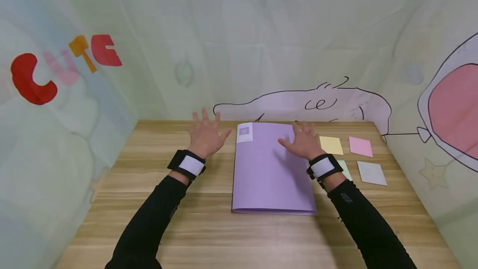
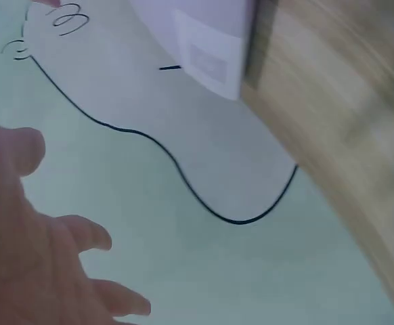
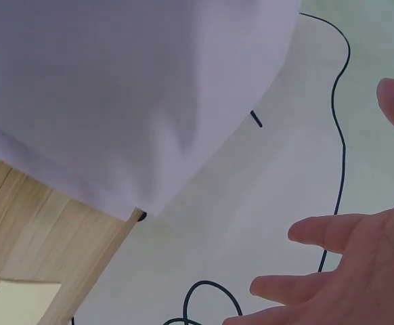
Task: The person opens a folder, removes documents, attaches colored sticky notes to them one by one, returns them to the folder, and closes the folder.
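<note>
A purple folder (image 1: 269, 169) with a white label (image 1: 244, 132) at its upper left corner lies closed on the wooden table. My left hand (image 1: 206, 136) hovers left of the folder, fingers spread and holding nothing. Over the folder's right side is my right hand (image 1: 304, 142), its fingers also spread, and its shadow falls on the cover. In the left wrist view the left hand (image 2: 34, 237) shows loose, straight fingers apart from the folder (image 2: 204, 34). The right wrist view has the right hand (image 3: 346, 264) clear of the folder's pale purple cover (image 3: 116, 88).
Right of the folder lie a yellow sticky pad (image 1: 331, 145), a pink one (image 1: 360, 146), a grey-white one (image 1: 371, 173) and a pale green one (image 1: 345, 170), partly hidden by the right wrist. A printed curtain (image 1: 239, 45) stands behind and beside the table (image 1: 186, 235).
</note>
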Motion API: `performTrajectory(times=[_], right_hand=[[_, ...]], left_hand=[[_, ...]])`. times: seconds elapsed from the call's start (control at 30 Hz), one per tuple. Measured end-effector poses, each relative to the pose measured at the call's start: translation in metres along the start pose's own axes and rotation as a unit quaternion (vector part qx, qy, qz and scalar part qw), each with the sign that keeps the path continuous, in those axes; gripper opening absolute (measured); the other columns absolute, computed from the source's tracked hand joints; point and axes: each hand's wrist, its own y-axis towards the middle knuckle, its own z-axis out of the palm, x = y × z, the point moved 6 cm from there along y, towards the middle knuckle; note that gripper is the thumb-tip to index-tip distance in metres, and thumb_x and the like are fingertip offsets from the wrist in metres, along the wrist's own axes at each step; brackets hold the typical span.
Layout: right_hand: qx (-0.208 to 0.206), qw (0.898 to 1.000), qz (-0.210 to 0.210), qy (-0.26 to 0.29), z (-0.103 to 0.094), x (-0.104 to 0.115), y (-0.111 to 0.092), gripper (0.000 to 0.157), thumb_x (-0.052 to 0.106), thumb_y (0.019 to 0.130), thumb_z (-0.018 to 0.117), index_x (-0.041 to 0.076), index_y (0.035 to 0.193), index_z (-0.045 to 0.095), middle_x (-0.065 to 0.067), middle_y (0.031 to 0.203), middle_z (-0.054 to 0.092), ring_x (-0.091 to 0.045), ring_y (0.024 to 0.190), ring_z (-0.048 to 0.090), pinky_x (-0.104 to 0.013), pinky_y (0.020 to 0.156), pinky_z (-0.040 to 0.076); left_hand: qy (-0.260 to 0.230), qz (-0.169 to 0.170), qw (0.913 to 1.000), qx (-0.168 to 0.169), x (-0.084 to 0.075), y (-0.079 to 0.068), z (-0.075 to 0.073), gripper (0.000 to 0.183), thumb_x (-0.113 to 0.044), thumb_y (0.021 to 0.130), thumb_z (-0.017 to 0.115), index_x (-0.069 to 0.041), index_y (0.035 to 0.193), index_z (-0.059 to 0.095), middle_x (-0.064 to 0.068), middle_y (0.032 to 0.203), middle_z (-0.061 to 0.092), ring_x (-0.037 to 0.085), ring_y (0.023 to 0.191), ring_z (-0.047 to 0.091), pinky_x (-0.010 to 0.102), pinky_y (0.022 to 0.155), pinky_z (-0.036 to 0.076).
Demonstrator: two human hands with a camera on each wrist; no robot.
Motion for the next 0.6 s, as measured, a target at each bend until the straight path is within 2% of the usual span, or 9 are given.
performTrajectory(times=[0.23, 0.37, 0.6], right_hand=[[0.011, 1.0, 0.011, -0.018, -0.001, -0.01, -0.006, 0.099, 0.069, 0.085, 0.046, 0.001, 0.15, 0.014, -0.033, 0.15, 0.001, -0.057, 0.132, -0.007, -0.071, 0.099, 0.006], [0.008, 1.0, 0.009, -0.016, -0.003, -0.012, -0.009, 0.1, 0.069, 0.084, 0.046, 0.001, 0.15, 0.014, -0.033, 0.15, 0.001, -0.058, 0.132, -0.007, -0.071, 0.1, 0.005], [-0.005, 1.0, 0.004, -0.01, -0.003, -0.013, -0.013, 0.097, 0.066, 0.085, 0.049, 0.0, 0.149, 0.017, -0.033, 0.151, 0.0, -0.057, 0.132, -0.006, -0.071, 0.1, 0.008]], left_hand=[[-0.027, -0.012, 0.9991, 0.03, 0.008, -0.005, 0.026, 0.079, -0.064, 0.093, 0.031, -0.016, 0.153, 0.014, 0.027, 0.153, -0.002, 0.051, 0.135, -0.011, 0.076, 0.095, 0.002], [-0.027, -0.015, 0.9989, 0.035, 0.009, -0.009, 0.035, 0.08, -0.067, 0.092, 0.028, -0.017, 0.153, 0.012, 0.026, 0.154, -0.003, 0.051, 0.134, -0.013, 0.076, 0.094, 0.001], [-0.024, -0.013, 0.9991, 0.031, 0.009, -0.014, 0.041, 0.079, -0.065, 0.092, 0.031, -0.019, 0.153, 0.01, 0.025, 0.154, -0.004, 0.051, 0.135, -0.013, 0.076, 0.094, 0.004]])
